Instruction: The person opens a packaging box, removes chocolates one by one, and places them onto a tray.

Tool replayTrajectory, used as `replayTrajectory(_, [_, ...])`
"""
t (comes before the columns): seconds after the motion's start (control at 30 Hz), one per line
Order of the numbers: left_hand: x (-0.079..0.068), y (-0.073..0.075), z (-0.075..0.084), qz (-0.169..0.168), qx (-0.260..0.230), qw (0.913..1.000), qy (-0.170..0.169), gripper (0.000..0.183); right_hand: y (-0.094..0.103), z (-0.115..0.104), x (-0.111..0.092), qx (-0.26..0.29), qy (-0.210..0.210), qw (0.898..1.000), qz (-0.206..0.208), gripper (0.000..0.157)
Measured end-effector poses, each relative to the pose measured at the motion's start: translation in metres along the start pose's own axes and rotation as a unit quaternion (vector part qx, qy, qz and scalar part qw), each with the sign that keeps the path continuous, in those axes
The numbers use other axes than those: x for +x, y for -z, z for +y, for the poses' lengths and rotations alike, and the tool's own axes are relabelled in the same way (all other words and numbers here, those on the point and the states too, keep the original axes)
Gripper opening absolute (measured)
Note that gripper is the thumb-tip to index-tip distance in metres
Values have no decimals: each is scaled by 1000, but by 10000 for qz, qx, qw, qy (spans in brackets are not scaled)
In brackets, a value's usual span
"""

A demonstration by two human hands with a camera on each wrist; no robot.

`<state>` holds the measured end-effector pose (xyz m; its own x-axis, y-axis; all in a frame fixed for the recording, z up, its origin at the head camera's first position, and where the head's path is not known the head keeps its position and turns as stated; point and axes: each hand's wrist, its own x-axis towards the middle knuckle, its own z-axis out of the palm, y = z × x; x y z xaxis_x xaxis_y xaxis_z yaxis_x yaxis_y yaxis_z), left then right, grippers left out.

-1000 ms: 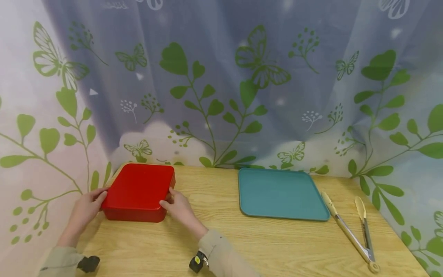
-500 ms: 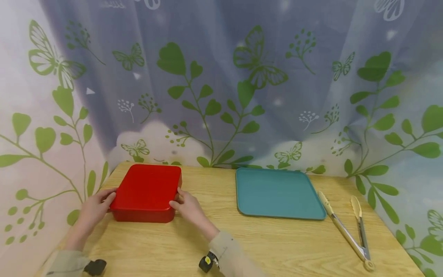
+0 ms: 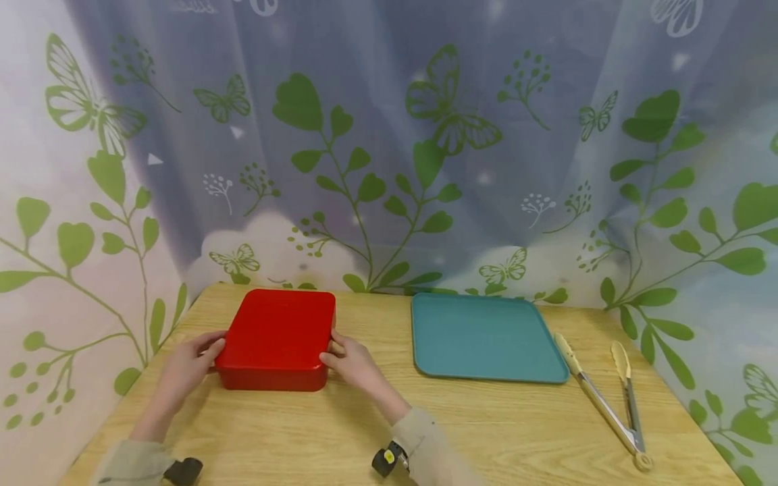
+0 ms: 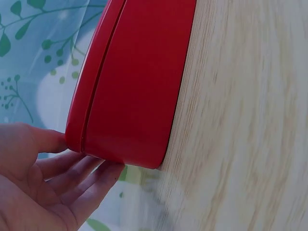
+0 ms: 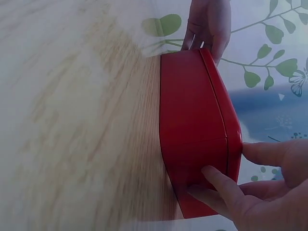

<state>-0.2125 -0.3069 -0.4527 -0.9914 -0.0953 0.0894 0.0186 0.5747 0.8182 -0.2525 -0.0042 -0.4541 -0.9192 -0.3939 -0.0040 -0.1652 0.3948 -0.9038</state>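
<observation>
A square red box [image 3: 279,331] with a fitted lid stands on the left part of the table. My left hand [image 3: 190,368] holds it at its left side, thumb on the lid's edge and fingers against the wall below, as the left wrist view shows. On the opposite side my right hand [image 3: 357,368] grips it, its thumb [image 5: 264,154] at the lid's rim and fingertips on the side wall. A thin seam between lid [image 5: 224,101] and body runs around the box in both wrist views. The contents are hidden under the lid.
A flat teal tray [image 3: 486,337] lies right of centre on the wooden table [image 3: 474,439]. Beside it, a pair of tongs [image 3: 614,408] lies spread near the right edge. A curtain [image 3: 377,169] printed with leaves and butterflies hangs behind the table.
Both hands have moved the red box to the right along the table, keeping their hold on its sides. The tray and tongs lie as before; the head view has shifted slightly.
</observation>
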Motion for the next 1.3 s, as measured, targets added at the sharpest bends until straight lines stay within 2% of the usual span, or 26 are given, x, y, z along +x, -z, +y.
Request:
replayTrajectory(0.47, [3, -25, 13, -89, -162, 9998, 27, 44, 28, 9, -16, 97, -27, 9999, -87, 63])
replayTrajectory(0.9, [-2, -51, 35, -288, -298, 9991, -54, 42, 58, 23, -38, 146, 127, 9997, -181, 63])
replayTrajectory(1.3, [-6, -78, 53, -315, 16, 9992, -255, 40, 83, 38, -62, 196, 87, 9996, -186, 63])
